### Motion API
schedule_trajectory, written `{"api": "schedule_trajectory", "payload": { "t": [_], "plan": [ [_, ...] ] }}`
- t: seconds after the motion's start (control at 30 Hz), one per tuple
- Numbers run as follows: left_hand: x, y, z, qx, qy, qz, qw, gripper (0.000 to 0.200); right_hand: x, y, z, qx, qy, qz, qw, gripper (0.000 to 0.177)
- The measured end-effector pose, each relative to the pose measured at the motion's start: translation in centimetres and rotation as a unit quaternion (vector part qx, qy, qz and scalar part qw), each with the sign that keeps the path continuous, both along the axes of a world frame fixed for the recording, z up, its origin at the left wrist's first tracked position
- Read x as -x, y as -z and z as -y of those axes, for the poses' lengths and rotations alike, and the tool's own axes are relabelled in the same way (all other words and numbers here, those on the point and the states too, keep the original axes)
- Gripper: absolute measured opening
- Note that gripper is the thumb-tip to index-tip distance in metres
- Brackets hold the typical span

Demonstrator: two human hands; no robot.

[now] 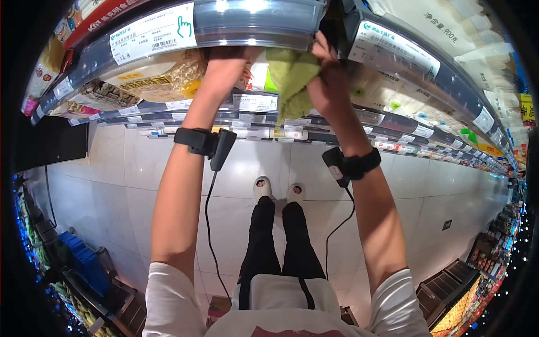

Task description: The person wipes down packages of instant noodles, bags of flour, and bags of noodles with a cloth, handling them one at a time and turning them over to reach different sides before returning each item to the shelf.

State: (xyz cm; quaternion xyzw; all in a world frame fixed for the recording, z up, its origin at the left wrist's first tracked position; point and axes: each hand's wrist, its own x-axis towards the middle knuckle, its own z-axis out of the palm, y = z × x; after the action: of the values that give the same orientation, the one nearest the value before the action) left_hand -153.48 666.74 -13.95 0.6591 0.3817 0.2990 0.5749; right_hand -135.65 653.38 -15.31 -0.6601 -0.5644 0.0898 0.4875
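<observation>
Both my arms reach up to a shop shelf. My right hand [327, 78] is closed on a yellow-green cloth [292, 78] that hangs just below the front rail of the upper shelf [252, 25]. My left hand [227, 59] reaches under that same rail among packaged goods; its fingers are hidden behind the shelf edge. Each wrist wears a black band with a small device and a cable.
Price labels [152, 33] run along the shelf rails. Bagged goods [163, 76] fill the shelf at the left and white packets [393, 98] at the right. Below are a pale tiled floor [112, 185], my legs and white shoes [279, 191], and blue crates [84, 258].
</observation>
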Motion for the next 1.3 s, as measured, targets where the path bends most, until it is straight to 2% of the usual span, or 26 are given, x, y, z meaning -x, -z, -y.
{"api": "schedule_trajectory", "payload": {
  "t": [0.07, 0.17, 0.2, 0.23, 0.27, 0.3, 0.37, 0.4, 0.47, 0.57, 0.63, 0.67, 0.7, 0.73, 0.77, 0.8, 0.83, 0.87, 0.93, 1.0, 1.03, 1.07, 1.17, 1.23, 1.27, 1.3],
  "plan": [
    [-0.9, 0.4, -0.1, 0.0, -0.072, 0.108, 0.992, 0.026, 0.5, -0.3, -1.1, 0.055, 0.002, -0.067, 0.996, 0.033],
    [-0.5, 2.5, -2.3, -0.08, -0.122, 0.084, 0.986, 0.026, 0.6, -0.7, -1.4, -0.007, 0.002, -0.05, 0.999, 0.037],
    [-0.4, 2.6, -2.7, -0.079, -0.122, 0.084, 0.986, 0.026, 0.4, -1.1, -1.4, -0.012, 0.021, 0.0, 1.0, 0.039],
    [-0.1, 2.7, -3.1, -0.257, -0.129, -0.053, 0.956, 0.027, 0.4, -1.3, -1.4, -0.016, 0.039, 0.05, 0.998, 0.042],
    [-0.1, 3.0, -3.4, -0.422, -0.128, -0.188, 0.878, 0.028, 0.4, -1.1, -1.2, -0.014, 0.039, 0.049, 0.998, 0.042],
    [-0.5, 3.1, -3.2, -0.42, -0.128, -0.189, 0.878, 0.028, 0.3, -0.6, -1.1, -0.032, 0.045, 0.045, 0.997, 0.041],
    [-1.8, 3.4, -2.7, -0.201, -0.168, 0.067, 0.963, 0.039, 0.0, 0.1, -1.0, -0.049, 0.05, 0.039, 0.997, 0.04],
    [-2.2, 2.8, -1.8, -0.201, -0.168, 0.065, 0.963, 0.039, -0.3, 0.7, -1.2, -0.044, 0.054, 0.049, 0.996, 0.04],
    [-2.5, 1.2, -0.1, -0.096, -0.188, 0.095, 0.973, 0.036, -0.4, 0.9, -1.3, -0.039, 0.057, 0.061, 0.996, 0.039],
    [-2.7, 2.3, -1.0, -0.093, -0.2, 0.132, 0.966, 0.036, 0.0, 0.2, -0.6, -0.034, 0.064, 0.043, 0.996, 0.036],
    [-1.8, 1.0, 0.8, -0.106, -0.171, 0.119, 0.972, 0.038, -0.4, 0.0, -0.1, 0.01, 0.138, 0.148, 0.979, 0.032],
    [-1.5, 0.3, 1.6, -0.118, -0.142, 0.107, 0.977, 0.04, -0.6, 0.2, 0.0, 0.01, 0.137, 0.148, 0.979, 0.032],
    [-1.5, 0.8, 1.8, -0.117, -0.145, 0.106, 0.977, 0.04, -0.7, 0.5, 0.2, -0.08, 0.103, -0.01, 0.991, 0.029],
    [-1.5, 1.7, 2.3, -0.094, -0.135, 0.119, 0.979, 0.043, -0.9, 0.7, 0.2, -0.166, 0.065, -0.169, 0.969, 0.026],
    [-1.6, 2.3, 2.7, -0.073, -0.123, 0.132, 0.981, 0.045, -1.1, 0.9, 0.0, -0.165, 0.062, -0.168, 0.97, 0.026],
    [-1.6, 2.6, 2.9, -0.073, -0.123, 0.132, 0.981, 0.045, -0.9, 0.5, -0.4, -0.128, 0.122, -0.116, 0.977, 0.026],
    [-1.7, 2.8, 3.0, -0.15, -0.122, 0.111, 0.975, 0.045, -0.5, 0.2, -0.6, -0.091, 0.182, -0.062, 0.977, 0.027],
    [-1.7, 3.1, 3.0, -0.228, -0.119, 0.09, 0.962, 0.046, 0.1, 0.1, -0.7, -0.092, 0.184, -0.062, 0.977, 0.027],
    [-1.8, 4.1, 2.8, -0.195, -0.085, 0.105, 0.972, 0.043, 2.1, -0.2, -1.0, -0.025, 0.089, -0.069, 0.993, 0.036],
    [-1.5, 4.9, 2.5, -0.197, -0.082, 0.115, 0.97, 0.043, 4.4, 0.9, -1.7, -0.139, 0.141, 0.046, 0.979, 0.041],
    [-0.7, 4.7, 2.7, -0.146, -0.091, -0.013, 0.985, 0.041, 4.7, 1.1, -1.5, -0.125, 0.144, 0.019, 0.981, 0.041],
    [-1.3, 4.9, 2.6, -0.195, -0.088, 0.114, 0.97, 0.04, 4.5, 1.3, -1.2, -0.121, 0.148, 0.02, 0.981, 0.041],
    [-1.7, 5.7, 2.1, -0.217, -0.118, 0.151, 0.957, 0.037, 4.1, 1.4, -1.4, -0.115, 0.099, -0.025, 0.988, 0.035],
    [-1.1, 6.2, 1.2, -0.168, -0.079, 0.007, 0.983, 0.037, 4.1, 1.7, -1.4, -0.125, 0.104, -0.02, 0.987, 0.035],
    [-1.0, 6.4, 1.1, -0.172, -0.079, 0.007, 0.982, 0.037, 3.9, 1.5, -1.5, -0.136, 0.107, -0.012, 0.985, 0.036],
    [-1.1, 6.0, 1.5, -0.174, -0.086, 0.003, 0.981, 0.037, 3.9, 1.2, -0.9, -0.084, 0.152, 0.04, 0.984, 0.034]
  ]
}}
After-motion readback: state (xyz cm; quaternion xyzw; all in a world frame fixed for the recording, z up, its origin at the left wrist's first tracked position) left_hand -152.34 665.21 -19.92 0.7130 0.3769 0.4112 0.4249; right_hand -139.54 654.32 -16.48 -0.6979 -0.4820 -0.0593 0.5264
